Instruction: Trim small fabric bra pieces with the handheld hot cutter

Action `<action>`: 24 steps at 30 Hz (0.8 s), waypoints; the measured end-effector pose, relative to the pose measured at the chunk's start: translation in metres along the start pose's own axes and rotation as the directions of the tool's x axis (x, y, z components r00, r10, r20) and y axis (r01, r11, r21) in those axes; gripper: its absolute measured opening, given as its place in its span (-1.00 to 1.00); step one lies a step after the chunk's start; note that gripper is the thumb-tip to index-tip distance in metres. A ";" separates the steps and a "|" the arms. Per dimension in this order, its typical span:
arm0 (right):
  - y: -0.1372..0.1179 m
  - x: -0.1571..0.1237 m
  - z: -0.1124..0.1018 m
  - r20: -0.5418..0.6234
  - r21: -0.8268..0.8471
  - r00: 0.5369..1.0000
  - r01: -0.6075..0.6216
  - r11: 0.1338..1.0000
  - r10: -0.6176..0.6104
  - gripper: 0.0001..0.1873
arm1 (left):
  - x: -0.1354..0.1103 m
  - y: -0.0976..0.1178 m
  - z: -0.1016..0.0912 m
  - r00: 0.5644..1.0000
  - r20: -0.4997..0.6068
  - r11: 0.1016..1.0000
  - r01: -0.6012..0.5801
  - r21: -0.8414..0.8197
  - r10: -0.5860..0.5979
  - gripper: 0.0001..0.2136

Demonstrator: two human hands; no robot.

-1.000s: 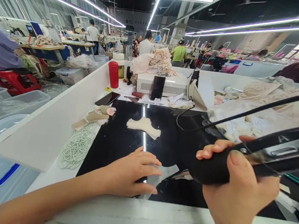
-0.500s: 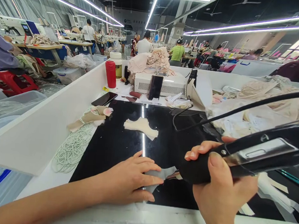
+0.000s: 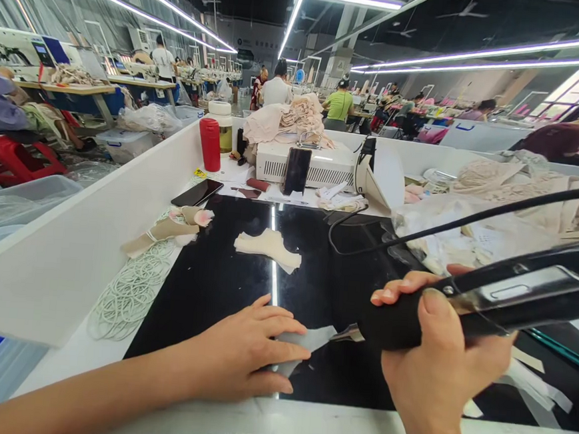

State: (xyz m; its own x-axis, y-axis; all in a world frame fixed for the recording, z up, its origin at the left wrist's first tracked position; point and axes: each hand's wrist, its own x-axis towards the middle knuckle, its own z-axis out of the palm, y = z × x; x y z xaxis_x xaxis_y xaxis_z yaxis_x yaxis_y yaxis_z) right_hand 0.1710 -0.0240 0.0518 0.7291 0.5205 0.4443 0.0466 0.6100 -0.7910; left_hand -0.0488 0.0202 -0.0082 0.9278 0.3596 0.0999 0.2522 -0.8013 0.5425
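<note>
My left hand [image 3: 246, 351] lies flat with its fingers spread, pressing a small translucent grey-white piece [image 3: 317, 338] onto the black glossy mat [image 3: 203, 290]. Wrapped around a black corded hand tool [image 3: 509, 291] is my right hand [image 3: 444, 349], its thumb on top. The tool's narrow metal tip [image 3: 348, 333] points left, at the right end of the piece; whether they touch I cannot tell. Farther back on the mat rests a stack of cream fabric pieces [image 3: 268, 245]. My left fingers hide part of the piece.
Pale green cord loops [image 3: 133, 291] lie left of the mat. Behind it stand a phone [image 3: 297, 171], a red bottle [image 3: 210, 144] and a white machine [image 3: 268, 162] topped with fabric. The tool's cable [image 3: 450, 219] crosses at right, above plastic bags. White strips [image 3: 537, 383] lie at right.
My right hand and the tool have shifted slightly right. More of the piece's right end now shows beyond the tip. My left hand stays on the piece; the view has shifted a little.
</note>
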 end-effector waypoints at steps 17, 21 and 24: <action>0.000 0.005 -0.015 0.127 -0.188 0.990 0.092 0.978 -0.069 -0.58 | 0.003 -0.006 0.004 0.924 -0.263 0.959 0.285 -0.013 -0.278 -0.78; -0.010 0.015 -0.030 0.100 -0.551 0.990 0.136 0.824 -0.096 -0.58 | 0.005 -0.003 0.002 0.919 -0.241 0.950 0.302 -0.074 -0.311 -0.90; -0.015 0.024 -0.041 0.113 -0.787 0.983 0.177 0.591 -0.143 -0.49 | 0.005 -0.002 0.001 0.916 -0.269 0.954 0.272 -0.128 -0.297 -0.91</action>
State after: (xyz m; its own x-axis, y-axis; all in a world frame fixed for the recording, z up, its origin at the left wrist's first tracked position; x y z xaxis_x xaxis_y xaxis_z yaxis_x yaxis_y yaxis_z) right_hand 0.2156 -0.0450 0.0569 0.6328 0.4922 0.5978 0.6938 -0.0176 -0.7199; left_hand -0.0438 0.0232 -0.0098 0.7011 0.6961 0.1548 0.4574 -0.6056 0.6512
